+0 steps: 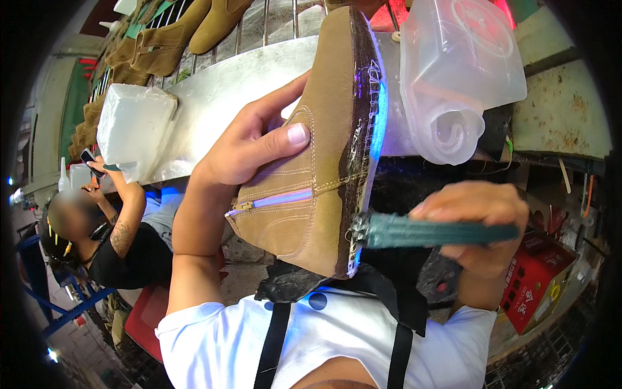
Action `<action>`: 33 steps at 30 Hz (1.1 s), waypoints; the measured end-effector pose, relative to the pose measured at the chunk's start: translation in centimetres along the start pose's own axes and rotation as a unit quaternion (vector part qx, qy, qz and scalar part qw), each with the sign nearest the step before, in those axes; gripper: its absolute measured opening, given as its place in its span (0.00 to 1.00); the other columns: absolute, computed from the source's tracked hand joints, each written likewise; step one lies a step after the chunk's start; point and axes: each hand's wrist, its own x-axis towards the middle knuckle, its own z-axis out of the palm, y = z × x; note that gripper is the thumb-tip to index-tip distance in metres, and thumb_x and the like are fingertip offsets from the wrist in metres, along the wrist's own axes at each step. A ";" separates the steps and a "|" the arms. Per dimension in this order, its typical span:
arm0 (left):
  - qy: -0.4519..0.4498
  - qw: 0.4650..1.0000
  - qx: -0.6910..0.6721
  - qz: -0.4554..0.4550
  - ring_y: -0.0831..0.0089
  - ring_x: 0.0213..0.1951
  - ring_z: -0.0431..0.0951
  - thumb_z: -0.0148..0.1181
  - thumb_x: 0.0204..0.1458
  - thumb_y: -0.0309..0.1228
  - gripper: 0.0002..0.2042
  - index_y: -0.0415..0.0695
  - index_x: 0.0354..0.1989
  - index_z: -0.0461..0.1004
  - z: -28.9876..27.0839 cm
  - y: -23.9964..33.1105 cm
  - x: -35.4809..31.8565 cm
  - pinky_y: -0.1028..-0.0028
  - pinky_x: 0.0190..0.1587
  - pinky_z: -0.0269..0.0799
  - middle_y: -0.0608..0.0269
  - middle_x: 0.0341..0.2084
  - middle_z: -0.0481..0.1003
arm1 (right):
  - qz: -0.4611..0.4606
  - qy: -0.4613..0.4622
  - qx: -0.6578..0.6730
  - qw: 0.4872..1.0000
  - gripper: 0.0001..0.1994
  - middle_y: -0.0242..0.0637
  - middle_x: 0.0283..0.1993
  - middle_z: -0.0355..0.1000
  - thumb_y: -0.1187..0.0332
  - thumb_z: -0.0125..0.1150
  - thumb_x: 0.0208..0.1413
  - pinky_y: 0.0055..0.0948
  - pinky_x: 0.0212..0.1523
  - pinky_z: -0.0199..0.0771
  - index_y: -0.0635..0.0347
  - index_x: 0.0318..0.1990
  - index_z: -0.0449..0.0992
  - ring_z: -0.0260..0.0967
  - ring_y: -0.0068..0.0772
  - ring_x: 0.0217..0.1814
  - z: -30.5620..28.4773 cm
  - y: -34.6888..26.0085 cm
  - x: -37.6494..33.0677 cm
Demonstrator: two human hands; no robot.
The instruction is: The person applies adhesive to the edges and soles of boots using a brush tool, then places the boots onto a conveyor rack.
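A tan suede ankle boot [330,123] with a side zipper [285,199] is held up on its side in front of me, sole edge toward the right. My left hand [259,142] grips its upper, thumb flat on the suede, the other fingers hidden behind. A dark, wet-looking band runs along the lower edge, beside a row of stitches lit blue. In my right hand [479,214], slightly blurred, is a brush with a dark green handle [421,232]. Its tip touches the dark band near the heel.
Behind the boot is a pale metal tabletop [227,84]. A cut translucent plastic jug [453,71] lies right, and a whitish block-like container [133,123] stands left. More tan boots [162,52] rest on a rack. A co-worker [129,240] sits left; a red box [534,279] is right.
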 end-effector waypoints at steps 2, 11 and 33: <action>0.007 1.000 0.004 0.009 0.73 0.51 0.79 0.62 0.59 0.35 0.39 0.36 0.75 0.49 0.7 0.3 0.2 0.75 0.54 0.73 0.51 0.56 0.74 | -0.034 0.049 0.015 0.998 0.16 0.55 0.42 0.80 0.73 0.71 0.54 0.41 0.43 0.86 0.65 0.49 0.78 0.82 0.44 0.38 -0.6 0.6 0.4; -0.004 0.998 0.068 -0.001 0.80 0.39 0.79 0.64 0.58 0.35 0.40 0.38 0.75 0.50 0.3 1.1 -0.5 0.79 0.42 0.74 0.55 0.47 0.78 | -0.109 0.005 -0.195 0.975 0.19 0.50 0.41 0.81 0.72 0.71 0.54 0.42 0.42 0.85 0.59 0.52 0.72 0.82 0.51 0.42 0.3 -0.1 1.7; 0.024 0.999 0.011 -0.033 0.76 0.46 0.80 0.62 0.61 0.35 0.36 0.36 0.74 0.53 0.9 0.8 0.1 0.77 0.49 0.76 0.52 0.51 0.78 | -0.042 -0.015 -0.143 0.989 0.13 0.50 0.35 0.82 0.73 0.74 0.47 0.36 0.38 0.85 0.70 0.39 0.81 0.83 0.47 0.38 -0.2 -0.3 1.3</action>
